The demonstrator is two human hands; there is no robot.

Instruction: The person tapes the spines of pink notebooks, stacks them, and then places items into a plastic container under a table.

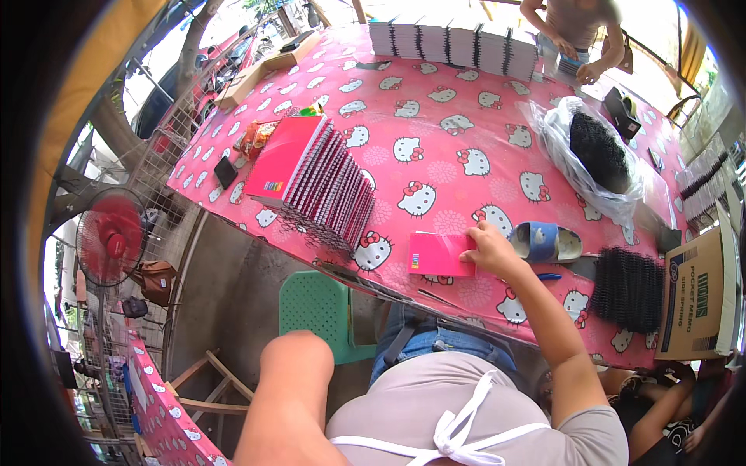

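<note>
The right hand (pixel 489 247) lay on the edge of a pink notebook (pixel 440 254), flat on the pink cartoon tablecloth (pixel 451 147). A fanned stack of spiral notebooks (pixel 322 182) sat to its left, a tape roll (pixel 546 241) just right. Black binding coils (pixel 628 287) lay near a carton (pixel 695 299). The left hand was out of sight; only that arm showed.

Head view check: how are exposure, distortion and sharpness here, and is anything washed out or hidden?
Head view: daylight, top edge overexposed behind the far person; strong fisheye bend along the table edges, black corners. Right hand on the small pink notebook is sharp. The left arm shows only near the lower edge, its hand out of frame.
</note>
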